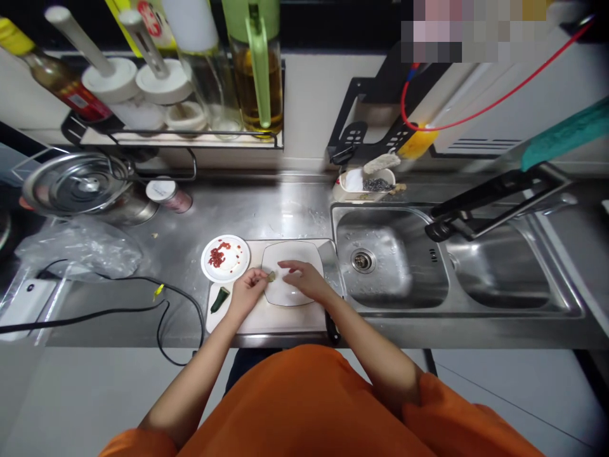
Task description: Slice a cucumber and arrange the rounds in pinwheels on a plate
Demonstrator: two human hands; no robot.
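Note:
My left hand [250,289] is closed, its fingertips pinching a small pale-green piece [271,277] over the left edge of a white square plate [292,296]. I cannot make out what food the piece is. Over the right part of this plate, my right hand [307,279] is open, fingers stretched out and apart. The plate lies on a light cutting board [280,320]. Left of my left hand, a dark green vegetable stub [219,299] with a pale cut end rests on the board. Behind it sits a round white plate [240,271] holding chopped red bits [217,256].
A black knife handle [333,328] shows at the board's right front corner. The double sink [399,254] lies to the right. Cables [185,292], a plastic bag [80,251], a can [170,195] and a lidded pot [85,187] stand left. A bottle rack [190,141] hangs behind.

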